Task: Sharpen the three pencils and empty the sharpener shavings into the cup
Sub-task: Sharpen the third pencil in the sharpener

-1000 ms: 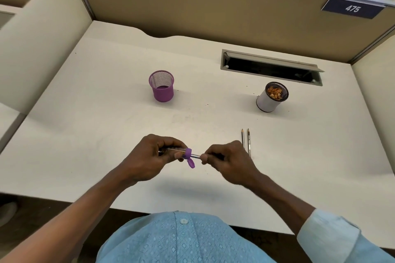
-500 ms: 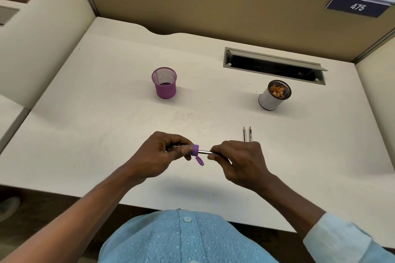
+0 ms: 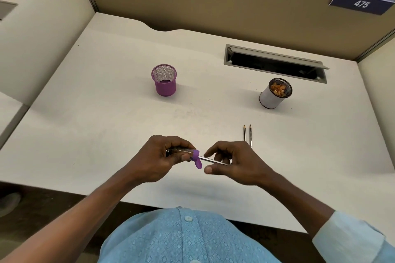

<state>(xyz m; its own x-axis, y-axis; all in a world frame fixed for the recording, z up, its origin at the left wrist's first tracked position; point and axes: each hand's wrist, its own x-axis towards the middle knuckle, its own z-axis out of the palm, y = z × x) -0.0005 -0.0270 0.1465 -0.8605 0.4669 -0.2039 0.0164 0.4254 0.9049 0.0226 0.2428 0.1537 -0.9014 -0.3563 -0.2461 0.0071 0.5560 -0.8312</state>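
My left hand (image 3: 162, 158) grips a clear tube sharpener with a purple cap (image 3: 195, 156) whose small lid hangs open below it. A pencil (image 3: 210, 159) sticks out of the cap to the right, and my right hand (image 3: 233, 162) holds its far end with loosened fingers. Two more pencils (image 3: 247, 134) lie side by side on the desk just beyond my right hand, tips pointing away. A white cup (image 3: 272, 97) holding orange-brown shavings stands at the back right.
A purple mesh pencil holder (image 3: 164, 80) stands at the back left of the white desk (image 3: 106, 126). An open cable slot (image 3: 275, 64) runs along the rear. Beige partition walls close off the back and both sides.
My right hand's fingers have loosened and spread along the pencil, showing more of its shaft. My left hand keeps its hold on the sharpener.
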